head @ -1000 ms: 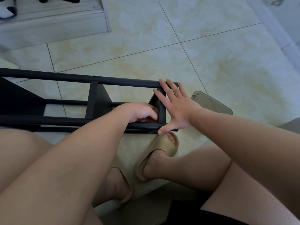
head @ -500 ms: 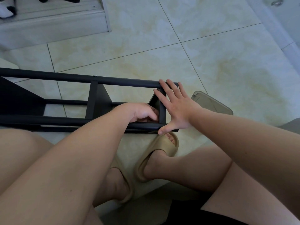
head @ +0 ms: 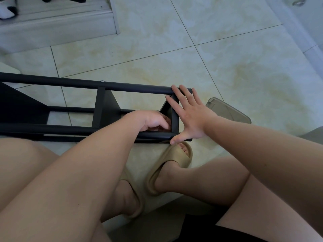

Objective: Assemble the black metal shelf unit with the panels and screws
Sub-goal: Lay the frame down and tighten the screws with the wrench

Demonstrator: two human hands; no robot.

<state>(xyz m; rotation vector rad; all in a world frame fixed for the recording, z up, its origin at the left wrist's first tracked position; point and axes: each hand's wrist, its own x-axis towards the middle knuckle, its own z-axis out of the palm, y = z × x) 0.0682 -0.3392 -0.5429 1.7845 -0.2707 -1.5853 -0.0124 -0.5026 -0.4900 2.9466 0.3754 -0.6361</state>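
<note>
Judging from the left end, seems well past halfway. Shows the frame [head: 52,79] on its side on the floor [head: 244,67], with rails running left to right and one panel [head: 19,105] apparently fixed at the far left. Shows a second panel [head: 104,109] set between the rails further along, with a screw [head: 102,81] seated in the top rail just above it. Reaches next the left hand [head: 150,120], tucked inside the frame against the end panel [head: 174,117], fingers curled; cannot tell whether pinching a screw or nothing, since hidden by the knuckles. Finds the right hand [head: 192,116] flat and spread, fingers straight, pressing the end panel's outer face and bracing it. Suggests the end panel as the piece in hand, likely not yet fully fastened. Leaves a clear box [head: 229,110] on the floor just right of the frame, contents unreadable. Leaves standing the unit upright, at least, to do.
</note>
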